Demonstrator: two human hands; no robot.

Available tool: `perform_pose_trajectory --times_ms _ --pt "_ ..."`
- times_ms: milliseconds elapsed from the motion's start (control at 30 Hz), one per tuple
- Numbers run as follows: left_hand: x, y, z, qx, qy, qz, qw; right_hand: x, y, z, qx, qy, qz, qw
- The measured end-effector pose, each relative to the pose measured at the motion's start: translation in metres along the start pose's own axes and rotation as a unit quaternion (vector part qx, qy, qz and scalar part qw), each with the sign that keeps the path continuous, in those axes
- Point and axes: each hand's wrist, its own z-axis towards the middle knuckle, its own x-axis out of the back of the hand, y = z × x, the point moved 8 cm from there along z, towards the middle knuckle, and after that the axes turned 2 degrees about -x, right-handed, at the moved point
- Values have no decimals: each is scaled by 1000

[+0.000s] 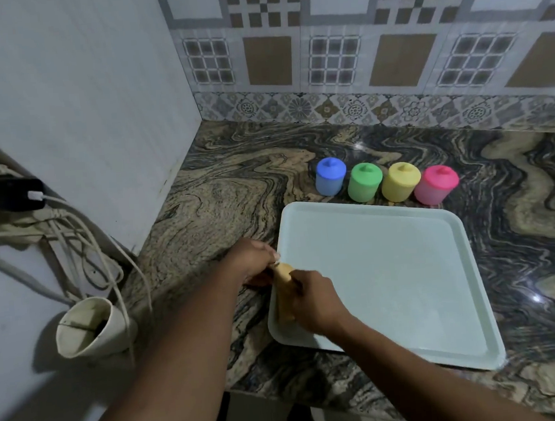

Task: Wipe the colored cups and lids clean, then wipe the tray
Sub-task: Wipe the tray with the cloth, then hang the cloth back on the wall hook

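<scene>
Both hands meet at the tray's [391, 284] left rim, around a yellowish cloth [284, 296]. The cloth is bunched into a narrow roll whose long axis runs along that rim, from the tray's near-left corner toward its far side. The right hand [313, 302] lies over the tray's left margin with its fingers curled round the middle of the roll. The left hand [257, 261] sits just outside the rim, above the counter [234, 187], and appears to pinch the roll's far end, though blur there leaves the exact finger hold uncertain.

The four lidded cups stand in a row just beyond the tray's far rim, well apart from both hands: blue cup [331, 176], green cup [365, 181], yellow cup [401, 181], pink cup [436, 184]. With the cups off the tray and capped, the tray looks like the part in hand.

What matters for the coming move is that nearly all of the tray's bare floor lies to the right of the cloth. The right hand, already over the tray, is the nearer one to carry the cloth across, sweeping broadside to its long axis; the left is placed to steady the rim.
</scene>
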Motion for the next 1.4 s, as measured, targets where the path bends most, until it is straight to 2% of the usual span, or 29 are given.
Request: perform_pose_trajectory --times_ms 167,267,333,400,467,533,600,667,800,967,1200,1300,1400 --pt "-4 1 -6 -11 44 12 999 -8 -5 -47 66 -97 -30 993" --pt "-7 8 -16 -32 101 81 991 23 10 -41 20 -97 -46 994" --pt "-9 16 -26 -65 138 138 979 51 29 -36 -54 -88 73 992" --pt "-11 28 -44 -109 168 164 966 79 43 -38 -99 -80 183 975" --pt "-15 39 -56 -142 125 104 977 103 48 -39 -102 -88 253 958" --pt "-33 51 -73 -135 0 -15 991 125 43 -44 -83 -95 292 948" --pt "-51 68 -95 -131 -100 -66 984 142 37 -47 -64 -100 314 942" --pt "-61 87 -114 -156 -137 -94 974 155 30 -47 -44 -99 315 943" --pt "-63 118 -149 -193 -158 -119 961 182 16 -49 -27 -68 270 960" --pt "-59 136 -182 -205 -184 -75 958 204 0 -59 -11 -21 272 962" --pt "-44 150 -210 -219 -154 -104 958 211 -38 -71 68 22 290 954" --pt "-32 154 -218 -226 -139 -139 954 216 -53 -69 89 59 257 961" --pt "-22 156 -216 -224 -137 -161 951 215 -65 -63 88 50 253 962"
